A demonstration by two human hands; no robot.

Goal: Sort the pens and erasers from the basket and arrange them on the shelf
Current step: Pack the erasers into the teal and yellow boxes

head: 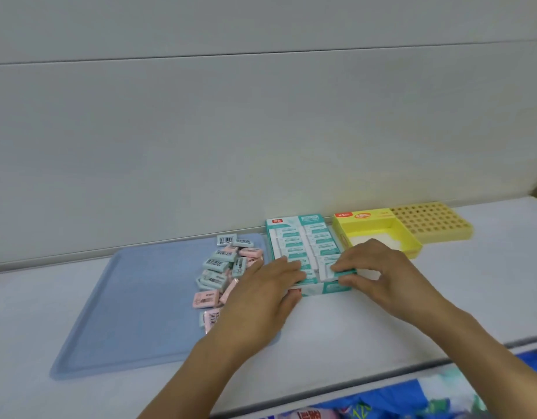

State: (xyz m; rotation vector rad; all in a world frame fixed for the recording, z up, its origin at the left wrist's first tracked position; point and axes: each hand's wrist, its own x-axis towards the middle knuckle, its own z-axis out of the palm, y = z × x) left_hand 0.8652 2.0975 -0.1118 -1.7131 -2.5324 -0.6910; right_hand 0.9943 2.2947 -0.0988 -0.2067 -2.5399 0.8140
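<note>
A: Where are the hands, seen from the head camera?

B: Both reach forward over the white shelf. The left hand lies palm down, fingers straight, fingertips resting on the erasers at the near left of the teal box. It grips nothing.

A: And the right hand?

B: Bent at the wrist, knuckles up. Thumb and forefinger pinch a teal-and-white eraser at the near right corner of that box.

A: Where are the rest?

B: The box holds two rows of teal-banded erasers. Left of it, on a blue tray, lies a loose heap of pink and teal erasers, partly under the left hand.

A: Any writing?

B: Barcodes on several loose erasers. A red logo patch on the teal box's far rim and another on the yellow box; the lettering is too blurred to read.

A: Beyond that?

B: A yellow rack of holes touching the yellow box's right side
</note>
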